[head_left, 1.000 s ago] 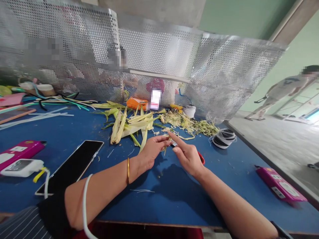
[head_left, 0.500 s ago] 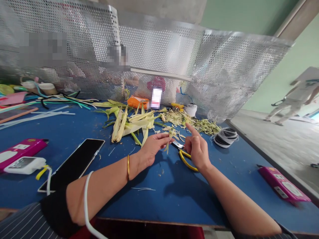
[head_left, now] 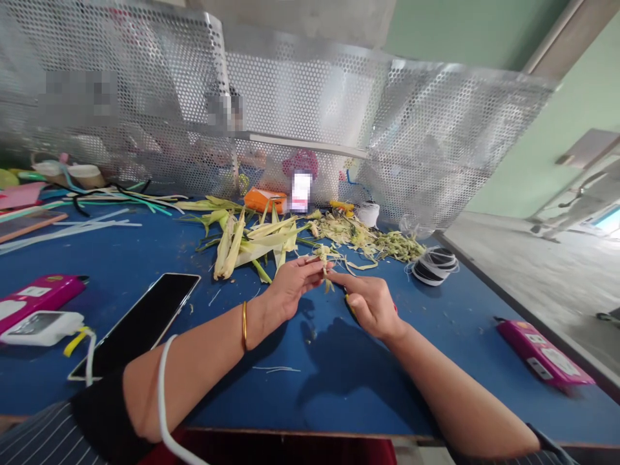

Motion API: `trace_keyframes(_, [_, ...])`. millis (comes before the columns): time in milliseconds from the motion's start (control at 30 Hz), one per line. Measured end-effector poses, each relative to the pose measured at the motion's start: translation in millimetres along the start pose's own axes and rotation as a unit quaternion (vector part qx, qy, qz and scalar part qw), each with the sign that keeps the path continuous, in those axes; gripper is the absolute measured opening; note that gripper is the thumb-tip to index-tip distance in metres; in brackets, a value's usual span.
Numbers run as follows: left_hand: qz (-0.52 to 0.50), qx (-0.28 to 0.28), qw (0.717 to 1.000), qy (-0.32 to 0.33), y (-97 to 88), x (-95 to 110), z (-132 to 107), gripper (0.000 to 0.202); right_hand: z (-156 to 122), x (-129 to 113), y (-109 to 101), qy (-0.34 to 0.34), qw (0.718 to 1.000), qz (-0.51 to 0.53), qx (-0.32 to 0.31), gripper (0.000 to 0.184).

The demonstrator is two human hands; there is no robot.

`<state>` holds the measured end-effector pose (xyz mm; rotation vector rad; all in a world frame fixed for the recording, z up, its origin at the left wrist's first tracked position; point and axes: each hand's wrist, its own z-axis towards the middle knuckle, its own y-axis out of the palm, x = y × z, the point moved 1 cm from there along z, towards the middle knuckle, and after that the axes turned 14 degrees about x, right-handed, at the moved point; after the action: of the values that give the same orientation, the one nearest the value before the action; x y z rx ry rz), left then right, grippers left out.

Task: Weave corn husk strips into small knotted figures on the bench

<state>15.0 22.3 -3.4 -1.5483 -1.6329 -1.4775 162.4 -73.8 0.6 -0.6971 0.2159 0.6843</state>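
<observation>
My left hand (head_left: 290,287) pinches a small tied bundle of corn husk (head_left: 324,254) upright between thumb and fingertips, its pale strips hanging below. My right hand (head_left: 376,305) points its index finger at the bundle, the tip at or very near the lower strips. Its other fingers are curled in, and what they hold, if anything, is hidden. Yellow-handled scissors (head_left: 349,305) show only in part beneath my right hand. Just beyond both hands lie husk shreds and thin pale thread.
Whole corn husks (head_left: 252,242) and a heap of shredded husk (head_left: 353,230) lie behind my hands. A thread spool (head_left: 436,266) sits right of them. A dark-screened tablet (head_left: 140,323) and purple packs (head_left: 545,352) flank my arms. A perforated metal screen (head_left: 300,84) stands behind the table.
My right hand has moved down and left, bringing its index finger to the husk bundle and covering most of the scissors. My left hand keeps its pinch on the bundle.
</observation>
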Motion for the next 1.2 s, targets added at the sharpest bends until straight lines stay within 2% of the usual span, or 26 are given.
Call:
trace_keyframes(133, [-0.014, 0.021, 1.000, 0.004, 1.3, 2.0, -0.8, 0.012, 2.6, 4.3, 6.8, 0.152, 0.984, -0.020, 0.094, 0.045])
trace_keyframes(233, [-0.013, 0.019, 1.000, 0.014, 3.1, 1.2, -2.6, 0.010, 2.3, 11.8, 20.6, 0.255, 0.962, 0.036, 0.091, 0.032])
trace_keyframes(300, [-0.013, 0.008, 1.000, 0.022, 4.6, -1.2, -3.7, 0.011, 1.1, 14.8, 30.4, 0.302, 0.943, 0.108, 0.087, 0.030])
trace_keyframes(367, [-0.015, 0.001, 0.999, 0.029, 5.7, -4.6, -4.4, 0.014, -0.4, 14.8, 37.5, 0.331, 0.928, 0.135, 0.102, 0.030])
trace_keyframes(567, [0.011, -0.012, 0.999, 0.040, 5.6, -11.9, -4.5, 0.024, -1.1, 7.4, 41.7, 0.370, 0.907, 0.156, 0.128, 0.032])
trace_keyframes(667, [0.042, -0.014, 0.998, 0.037, 4.4, -12.4, -5.9, 0.029, 2.6, 10.3, 35.3, 0.390, 0.884, 0.188, 0.177, 0.029])
trace_keyframes(767, [0.063, -0.027, 0.998, 0.018, 3.7, -12.9, -7.4, 0.032, 7.1, 22.1, 24.6, 0.416, 0.849, 0.210, 0.249, 0.025])
trace_keyframes(867, [0.073, -0.031, 0.997, 0.006, 3.0, -13.4, -7.2, 0.031, 10.3, 38.3, 13.4, 0.417, 0.829, 0.204, 0.310, 0.025])
trace_keyframes(1000, [0.075, -0.026, 0.997, 0.001, 1.9, -12.8, -6.9, 0.027, 10.4, 54.6, 5.8, 0.435, 0.807, 0.187, 0.354, 0.021])
trace_keyframes(1067, [0.076, -0.028, 0.997, -0.002, 1.8, -12.3, -7.7, 0.026, 9.8, 57.5, 5.6, 0.440, 0.804, 0.185, 0.356, 0.022])
trace_keyframes(1200, [0.082, -0.027, 0.996, -0.008, 2.1, -11.1, -9.6, 0.025, 9.3, 55.8, 7.7, 0.432, 0.816, 0.182, 0.337, 0.024])
